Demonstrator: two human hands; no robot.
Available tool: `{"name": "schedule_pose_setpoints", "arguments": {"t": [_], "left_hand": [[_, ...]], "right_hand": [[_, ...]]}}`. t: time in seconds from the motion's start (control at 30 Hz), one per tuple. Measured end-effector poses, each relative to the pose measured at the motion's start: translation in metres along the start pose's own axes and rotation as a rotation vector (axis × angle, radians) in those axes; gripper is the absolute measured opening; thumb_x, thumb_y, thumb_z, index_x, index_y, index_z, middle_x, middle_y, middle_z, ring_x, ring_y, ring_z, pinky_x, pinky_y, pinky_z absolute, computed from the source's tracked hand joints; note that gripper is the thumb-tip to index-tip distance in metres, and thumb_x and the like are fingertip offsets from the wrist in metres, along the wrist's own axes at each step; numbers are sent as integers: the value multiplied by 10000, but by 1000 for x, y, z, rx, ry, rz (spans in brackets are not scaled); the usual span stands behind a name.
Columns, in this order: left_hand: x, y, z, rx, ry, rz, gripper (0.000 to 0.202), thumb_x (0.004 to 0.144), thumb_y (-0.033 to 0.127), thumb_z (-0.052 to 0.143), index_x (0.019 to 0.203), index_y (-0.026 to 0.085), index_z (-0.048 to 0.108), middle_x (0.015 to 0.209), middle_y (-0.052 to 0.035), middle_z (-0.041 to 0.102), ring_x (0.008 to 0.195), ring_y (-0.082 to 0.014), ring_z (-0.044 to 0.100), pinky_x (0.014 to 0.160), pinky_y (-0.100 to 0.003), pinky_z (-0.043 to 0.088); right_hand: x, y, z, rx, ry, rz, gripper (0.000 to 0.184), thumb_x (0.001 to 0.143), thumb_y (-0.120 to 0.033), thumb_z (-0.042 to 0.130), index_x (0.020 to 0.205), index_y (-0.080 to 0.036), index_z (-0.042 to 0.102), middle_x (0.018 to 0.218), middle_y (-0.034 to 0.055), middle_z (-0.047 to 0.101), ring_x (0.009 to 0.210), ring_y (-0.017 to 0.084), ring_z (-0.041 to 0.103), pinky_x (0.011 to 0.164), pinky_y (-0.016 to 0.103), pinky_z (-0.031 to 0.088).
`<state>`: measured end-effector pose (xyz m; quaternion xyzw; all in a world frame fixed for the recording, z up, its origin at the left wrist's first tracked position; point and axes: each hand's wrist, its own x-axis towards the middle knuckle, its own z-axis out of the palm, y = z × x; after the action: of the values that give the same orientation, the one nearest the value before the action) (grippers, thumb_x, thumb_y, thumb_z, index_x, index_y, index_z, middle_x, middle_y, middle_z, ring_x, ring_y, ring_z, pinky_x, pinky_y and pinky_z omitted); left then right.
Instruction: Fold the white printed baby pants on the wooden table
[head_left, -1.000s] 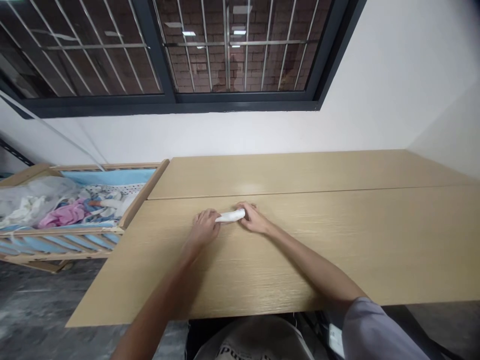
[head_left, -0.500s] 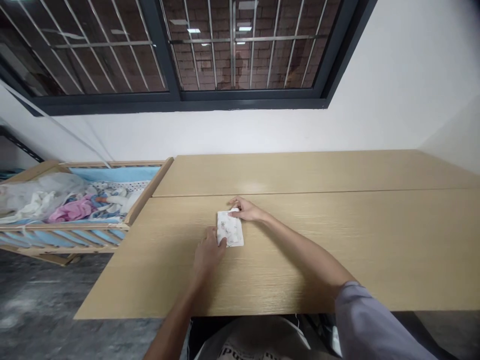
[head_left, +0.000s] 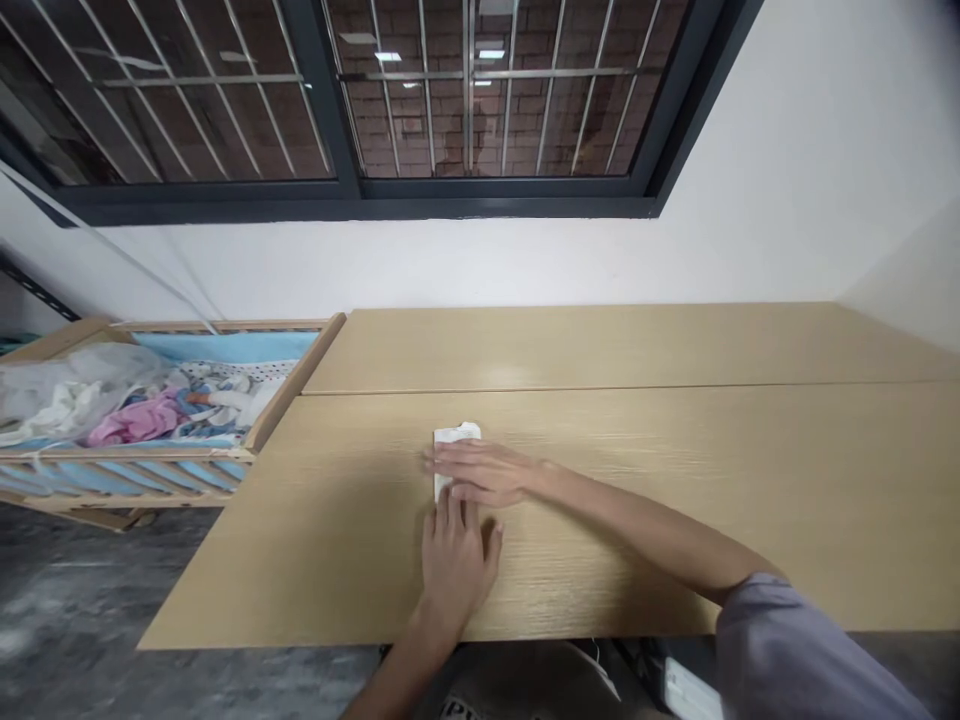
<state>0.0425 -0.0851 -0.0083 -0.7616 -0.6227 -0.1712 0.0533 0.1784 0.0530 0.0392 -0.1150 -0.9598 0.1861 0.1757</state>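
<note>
A small white printed packet [head_left: 459,433] lies flat on the light wood table [head_left: 637,500]. Only its top strip and part of its left side show, as my hands cover the rest. Across its middle rests my right hand [head_left: 484,470], palm down, with the fingers stretched out to the left. My left hand [head_left: 456,550] lies flat at the packet's lower end, fingers pointing away from me and thumb apart. Its fingertips meet the underside of the right hand's edge. Neither hand grips anything.
To the left stands a wooden crib [head_left: 292,385] holding crumpled cloths, a pink cloth [head_left: 139,418] and a clear plastic bag [head_left: 97,370]. A seam runs across the tabletop. Behind the table are a white wall and a dark-framed barred window [head_left: 495,197].
My right hand has left the packet's top edge and now lies flat over its middle. The left hand has moved right and flattened at the lower end.
</note>
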Motion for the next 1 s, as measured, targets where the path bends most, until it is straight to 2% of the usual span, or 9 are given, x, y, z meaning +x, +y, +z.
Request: {"name": "schedule_pose_setpoints", "arguments": {"t": [0.1,0.2,0.3,0.43,0.57,0.67,0.77,0.87,1.0], "left_hand": [[-9,5,16,23,-16,-1,491,967,447,463,1297,115,611,1340,-258,609,1302,-436,516,971,-584,474],[-8,4,18,37,-2,-9,497,973,426,464,1342,116,584,1385,-250,582,1303,-428,519,983,-567,479],[-5,1,16,16,16,-15,510,977,426,460,1405,160,538,1415,-216,571,1290,-404,534,989,-546,482],[-5,2,14,-1,24,-20,512,977,406,462,1439,188,501,1440,-190,556,1299,-384,529,992,-522,482],[3,-5,5,-80,-8,-24,466,969,399,486,1382,193,544,1395,-175,590,1261,-364,556,996,-506,476],[23,-27,-12,-156,-25,-123,410,992,410,444,1301,171,572,1254,-163,659,1140,-304,617,970,-442,490],[48,-55,-29,-40,-63,-288,431,1012,439,376,1220,124,584,1182,-187,666,1114,-309,618,972,-427,473],[69,-71,-31,43,-183,-320,452,1008,464,354,1092,110,622,1079,-209,695,1048,-343,652,920,-456,481],[88,-67,-15,14,-295,-288,401,985,450,421,993,112,636,999,-215,728,960,-354,697,813,-430,502]], "right_hand": [[-8,3,16,19,-68,-76,575,1033,-368,465,1572,-211,343,1592,85,384,1519,204,264,1258,415,224],[-14,20,24,16,-108,-55,571,1037,-354,452,1576,-208,330,1605,80,349,1526,196,238,1266,421,196],[-13,43,18,1,-100,36,569,1046,-359,424,1588,-254,287,1640,42,266,1532,186,216,1271,435,173],[-9,68,7,-16,-33,142,557,1054,-397,403,1587,-298,278,1651,4,247,1534,182,211,1275,442,163],[-9,74,5,-29,-25,166,567,1065,-433,348,1603,-304,224,1669,9,210,1543,193,188,1275,453,143],[-13,71,5,-38,30,305,572,1066,-481,313,1606,-332,199,1679,20,195,1549,234,167,1250,529,160],[-17,68,5,-46,197,472,560,1049,-497,364,1566,-283,339,1595,109,377,1468,291,333,1179,556,286],[-17,66,11,18,310,511,460,1025,-438,461,1416,-211,549,1305,145,603,1229,272,541,1066,486,419],[-12,62,24,150,363,536,300,935,-370,626,1169,-186,668,1075,100,625,1011,225,593,926,392,487]]}}
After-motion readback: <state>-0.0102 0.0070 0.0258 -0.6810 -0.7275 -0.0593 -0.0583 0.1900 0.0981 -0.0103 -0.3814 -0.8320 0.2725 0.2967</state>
